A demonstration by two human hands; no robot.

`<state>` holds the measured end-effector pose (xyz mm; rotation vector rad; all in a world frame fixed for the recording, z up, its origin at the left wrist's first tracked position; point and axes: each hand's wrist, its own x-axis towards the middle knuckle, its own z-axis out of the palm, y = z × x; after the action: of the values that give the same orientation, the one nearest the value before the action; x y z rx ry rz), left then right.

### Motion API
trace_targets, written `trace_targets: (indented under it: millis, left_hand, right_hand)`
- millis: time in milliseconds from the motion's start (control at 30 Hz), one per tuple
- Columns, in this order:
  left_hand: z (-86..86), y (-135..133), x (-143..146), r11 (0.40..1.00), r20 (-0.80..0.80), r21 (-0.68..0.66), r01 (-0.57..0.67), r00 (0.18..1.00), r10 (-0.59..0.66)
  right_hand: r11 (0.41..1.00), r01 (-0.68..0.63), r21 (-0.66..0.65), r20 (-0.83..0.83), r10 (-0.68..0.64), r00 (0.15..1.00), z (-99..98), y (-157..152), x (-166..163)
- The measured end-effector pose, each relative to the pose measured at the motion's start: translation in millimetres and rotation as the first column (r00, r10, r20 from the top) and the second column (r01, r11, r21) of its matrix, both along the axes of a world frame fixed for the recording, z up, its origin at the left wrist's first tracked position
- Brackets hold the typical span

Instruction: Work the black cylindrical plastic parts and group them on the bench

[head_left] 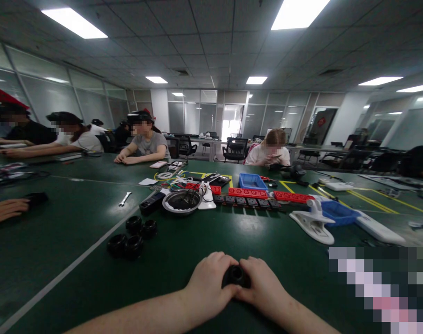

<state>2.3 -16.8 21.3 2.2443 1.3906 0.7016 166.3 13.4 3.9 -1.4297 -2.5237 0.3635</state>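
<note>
Both my hands rest low over the green table, wrapped around one black ring-shaped part (237,274) with a round hole facing up. My left hand (208,280) closes on its left side, and my right hand (262,284) grips the right side. The thumbs come together at its near edge and hide much of it. Farther left, several similar black rings (133,246) sit in a small cluster on the tabletop; their exact kind is hard to tell.
A wrench (125,199) lies beyond the rings. Across the middle stand a round metal dish (182,202), red strips (248,193), a blue bin (252,181) and a white clamp (314,222). Another person's hand (9,211) is at far left. Several people sit around the table.
</note>
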Motion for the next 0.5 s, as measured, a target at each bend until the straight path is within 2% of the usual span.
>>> trace_targets:
  millis: [67, 133, 200, 267, 367, 433, 500]
  left_hand:
    - [-0.7, 1.1, -0.7, 1.0, -0.011, 0.013, -0.008, 1.0, 0.008]
    - [-0.8, 3.6, -2.6, 1.0, -0.015, 0.022, 0.021, 1.0, -0.021]
    - [0.1, 7.3, -5.3, 0.996, -0.024, 0.029, 0.089, 0.996, -0.088]
    - [1.4, 11.4, -8.4, 0.983, -0.037, 0.037, 0.179, 0.983, -0.177]
    - [3.3, 16.2, -12.0, 0.961, -0.052, 0.047, 0.274, 0.961, -0.271]
    - [3.5, 17.4, -12.8, 0.958, -0.051, 0.045, 0.284, 0.958, -0.282]
    - [2.9, 16.6, -12.2, 0.963, -0.043, 0.033, 0.268, 0.963, -0.267]
  right_hand:
    - [0.998, -0.001, 0.068, 0.051, -0.002, 0.999, -1.0, -2.9, -2.6]
    - [0.996, -0.023, 0.082, 0.04, 0.02, 0.999, 0.7, -4.0, -1.5]
    - [0.997, -0.072, 0.029, -0.024, 0.073, 0.997, 4.5, -2.7, 3.1]
    - [0.984, -0.16, -0.08, -0.106, 0.151, 0.983, 8.9, 1.2, 9.7]
    - [0.925, -0.3, -0.234, -0.217, 0.251, 0.943, 13.5, 10.2, 18.4]
    - [0.903, -0.344, -0.258, -0.262, 0.277, 0.924, 14.3, 14.9, 20.9]
    - [0.918, -0.32, -0.234, -0.248, 0.262, 0.933, 13.3, 16.2, 20.0]
